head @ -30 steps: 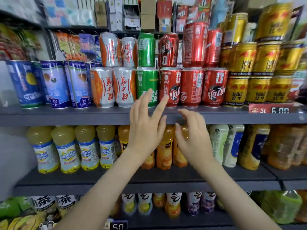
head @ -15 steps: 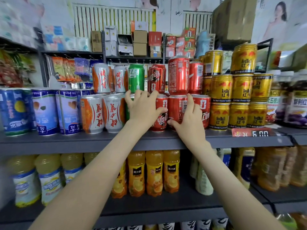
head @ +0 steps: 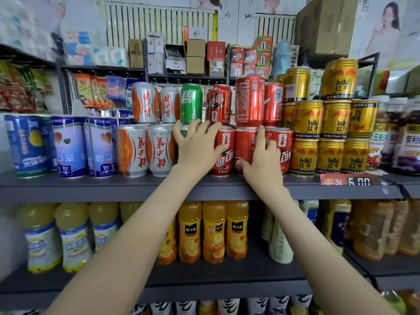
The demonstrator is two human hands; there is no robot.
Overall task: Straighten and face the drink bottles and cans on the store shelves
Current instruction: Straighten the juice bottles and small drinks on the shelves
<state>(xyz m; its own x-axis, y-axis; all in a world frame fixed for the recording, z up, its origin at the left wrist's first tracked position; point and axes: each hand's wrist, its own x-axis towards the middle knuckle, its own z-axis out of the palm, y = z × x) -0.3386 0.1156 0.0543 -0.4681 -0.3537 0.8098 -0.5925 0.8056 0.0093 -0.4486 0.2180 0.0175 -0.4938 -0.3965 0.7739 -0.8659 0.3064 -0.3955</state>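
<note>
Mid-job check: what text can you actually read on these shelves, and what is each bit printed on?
"RedBull" and "红牛": gold cans.
"6.00": price tag on the shelf edge.
"健力寶": white-and-orange cans; the lower row reads upside down.
"碧": green can.
"美汁源": orange juice bottles.
Red cans and blue cans: print too small, turned or blurred to read surely.

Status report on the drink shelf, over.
Left hand spread open, thumb on left red can. Right hand grips middle red can. Tall red can stacked on it.
</note>
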